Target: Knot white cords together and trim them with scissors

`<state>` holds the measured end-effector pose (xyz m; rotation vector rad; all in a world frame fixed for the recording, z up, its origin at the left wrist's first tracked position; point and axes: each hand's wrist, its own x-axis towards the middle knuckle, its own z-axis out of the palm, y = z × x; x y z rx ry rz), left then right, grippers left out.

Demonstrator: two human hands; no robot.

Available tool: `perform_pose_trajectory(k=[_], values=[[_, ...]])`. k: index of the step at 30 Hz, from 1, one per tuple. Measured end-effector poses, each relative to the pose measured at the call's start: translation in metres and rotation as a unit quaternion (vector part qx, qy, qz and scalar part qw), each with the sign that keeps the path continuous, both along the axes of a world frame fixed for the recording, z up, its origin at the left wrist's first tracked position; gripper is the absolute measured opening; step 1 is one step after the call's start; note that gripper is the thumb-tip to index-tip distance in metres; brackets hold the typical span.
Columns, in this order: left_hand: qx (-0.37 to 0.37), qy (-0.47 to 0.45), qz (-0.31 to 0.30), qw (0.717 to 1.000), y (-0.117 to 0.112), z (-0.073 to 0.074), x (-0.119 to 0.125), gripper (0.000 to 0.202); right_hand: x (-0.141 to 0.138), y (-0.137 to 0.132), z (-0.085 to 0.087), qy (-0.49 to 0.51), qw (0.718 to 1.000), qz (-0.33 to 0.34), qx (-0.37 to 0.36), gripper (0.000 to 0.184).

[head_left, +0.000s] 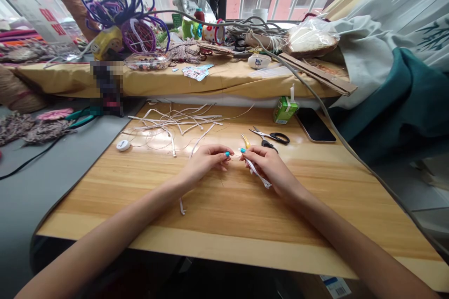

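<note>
A wooden table [315, 224] fills most of the view, and behind it runs a ledge [224, 81] draped in yellow cloth and crowded with cords, wire and bags. Both forearms come in from the bottom edge and meet near the table's middle.

The left hand [206, 161] rests on the wood with its fingers drawn into a pinch, tips pointing right. Whether anything sits between them cannot be told. The right hand [268, 166] faces it, fingertips almost touching the left's, and is closed on a white strip [261, 180] – the strip runs from the pinch down across the palm and trails out onto the table just beside the wrist.

Beyond the hands lies a loose pile of strips [171, 124]. To the right are a dark phone [315, 124], black scissors [275, 136] and a green carton [285, 109] – all well clear of the fingers. A small white spool [123, 145] sits at the table's left edge.
</note>
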<state>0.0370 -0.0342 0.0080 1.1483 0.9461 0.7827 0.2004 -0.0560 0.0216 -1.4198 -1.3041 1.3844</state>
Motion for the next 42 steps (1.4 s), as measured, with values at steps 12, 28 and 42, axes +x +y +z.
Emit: perform_pose_trajectory(k=[12,28,42], values=[[0.018,-0.021,-0.047,0.998,0.001,-0.007,-0.002,0.016,-0.002,-0.001,-0.002,0.031,0.999,0.010,-0.017,0.020],[0.027,-0.007,-0.015,0.999,-0.003,-0.005,0.002,0.022,-0.004,0.001,-0.007,0.078,0.997,0.007,-0.013,0.024],[-0.080,-0.078,-0.002,0.994,-0.006,0.002,0.002,0.028,-0.008,-0.010,-0.012,-0.033,0.983,0.005,0.183,0.016]])
